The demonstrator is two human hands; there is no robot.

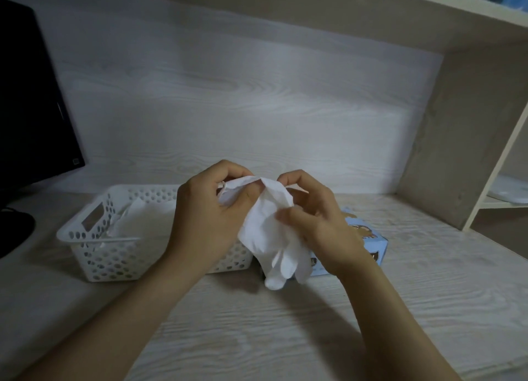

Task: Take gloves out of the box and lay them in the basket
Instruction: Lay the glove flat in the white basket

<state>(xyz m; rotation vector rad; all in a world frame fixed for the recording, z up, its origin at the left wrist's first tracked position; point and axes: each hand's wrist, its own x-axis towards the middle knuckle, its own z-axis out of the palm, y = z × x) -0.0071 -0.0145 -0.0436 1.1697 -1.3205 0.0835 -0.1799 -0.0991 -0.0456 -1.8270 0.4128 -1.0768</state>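
A white glove [267,232] hangs in the air above the desk, fingers pointing down. My left hand [211,209] pinches its cuff at the top left. My right hand [311,212] grips the cuff's other side and the glove's right edge. Behind my left hand stands a white perforated basket [94,237] with several white gloves [143,220] lying inside. The light blue glove box [368,237] sits on the desk behind my right hand, mostly hidden by it and by the hanging glove.
A dark monitor [31,94] stands at the far left with its base on the desk. A shelf unit [468,129] rises on the right, with a white object [508,190] on its low shelf. Pale wood-grain desk [257,323] lies in front.
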